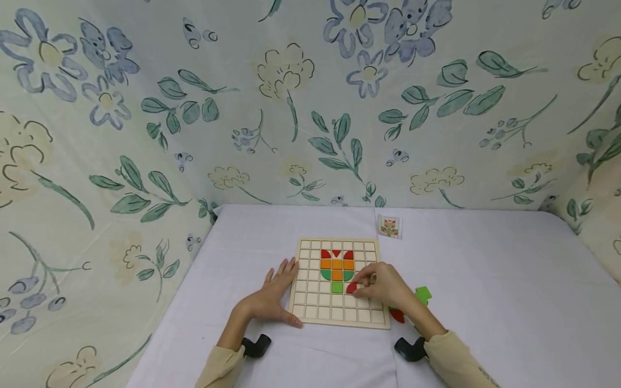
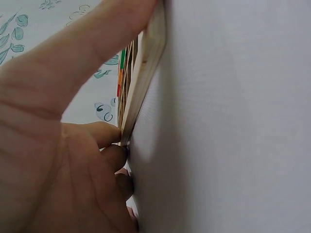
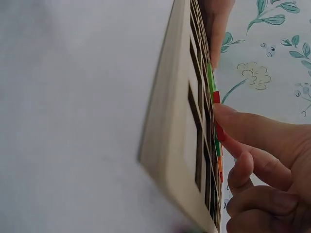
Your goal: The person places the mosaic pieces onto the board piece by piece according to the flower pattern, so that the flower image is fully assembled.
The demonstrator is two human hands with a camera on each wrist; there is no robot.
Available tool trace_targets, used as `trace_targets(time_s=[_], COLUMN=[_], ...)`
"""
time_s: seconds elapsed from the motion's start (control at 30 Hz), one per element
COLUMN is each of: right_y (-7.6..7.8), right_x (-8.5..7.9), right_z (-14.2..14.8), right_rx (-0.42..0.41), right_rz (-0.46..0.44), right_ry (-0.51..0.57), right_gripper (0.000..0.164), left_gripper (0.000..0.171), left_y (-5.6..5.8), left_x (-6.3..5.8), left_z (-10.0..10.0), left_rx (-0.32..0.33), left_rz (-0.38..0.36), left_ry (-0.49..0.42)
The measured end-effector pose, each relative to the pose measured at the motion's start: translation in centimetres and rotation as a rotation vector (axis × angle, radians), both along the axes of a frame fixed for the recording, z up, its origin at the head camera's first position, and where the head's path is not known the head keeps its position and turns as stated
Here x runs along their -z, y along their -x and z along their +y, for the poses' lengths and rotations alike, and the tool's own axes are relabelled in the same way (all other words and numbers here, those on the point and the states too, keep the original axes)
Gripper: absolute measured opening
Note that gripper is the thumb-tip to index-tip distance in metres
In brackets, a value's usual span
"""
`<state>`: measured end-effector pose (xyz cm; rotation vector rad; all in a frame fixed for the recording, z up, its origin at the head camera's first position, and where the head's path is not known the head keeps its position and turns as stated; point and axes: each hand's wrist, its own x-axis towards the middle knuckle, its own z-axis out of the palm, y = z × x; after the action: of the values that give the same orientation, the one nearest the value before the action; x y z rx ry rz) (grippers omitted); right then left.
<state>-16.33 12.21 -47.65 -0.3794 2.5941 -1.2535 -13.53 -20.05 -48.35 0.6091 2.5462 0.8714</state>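
A square wooden grid board (image 1: 310,312) lies on the table with a tulip-like pattern of red, orange and green pieces in its cells. My left hand (image 1: 269,296) is spread along the board's left side, fingertips at that edge and thumb at the near corner. In the left wrist view the thumb (image 2: 97,43) reaches along the board's wooden rim (image 2: 148,63). Between thumb and index finger, my right hand (image 1: 385,283) pinches a red rounded piece (image 1: 351,288) over a cell just right of the light green square (image 1: 337,287).
Loose pieces, among them a light green one (image 1: 423,295) and a red one (image 1: 397,315), lie right of the board, partly under the right forearm. A small printed pattern card (image 1: 390,227) sits beyond the board's far right corner. Floral cloth (image 1: 301,161) hangs behind the table.
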Motion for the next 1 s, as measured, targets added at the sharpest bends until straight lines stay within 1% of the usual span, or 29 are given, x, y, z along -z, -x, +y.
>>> trace_targets(time_s=[0.23, 0.6, 0.83, 1.0], right_y=[-0.06, -0.01, -0.01, 0.01], right_x=[0.13, 0.23, 0.46, 0.53], right_z=[0.15, 0.74, 0.29, 0.11], right_rx=[-0.015, -0.057, -0.051, -0.034], right_rz=[0.027, 0.010, 0.010, -0.007], right_ry=[-0.027, 0.031, 0.018, 0.019], right_gripper=[0.019, 0.016, 0.015, 0.015], left_gripper=[0.141, 0.141, 0.141, 0.141], left_y=[0.00, 0.01, -0.02, -0.06], left_x=[-0.02, 0.15, 0.07, 0.02], left_z=[0.05, 0.05, -0.09, -0.09], left_rx=[-0.002, -0.005, -0.002, -0.002], left_rz=[0.000, -0.001, 0.006, 0.005], left_ry=[0.003, 0.004, -0.013, -0.017])
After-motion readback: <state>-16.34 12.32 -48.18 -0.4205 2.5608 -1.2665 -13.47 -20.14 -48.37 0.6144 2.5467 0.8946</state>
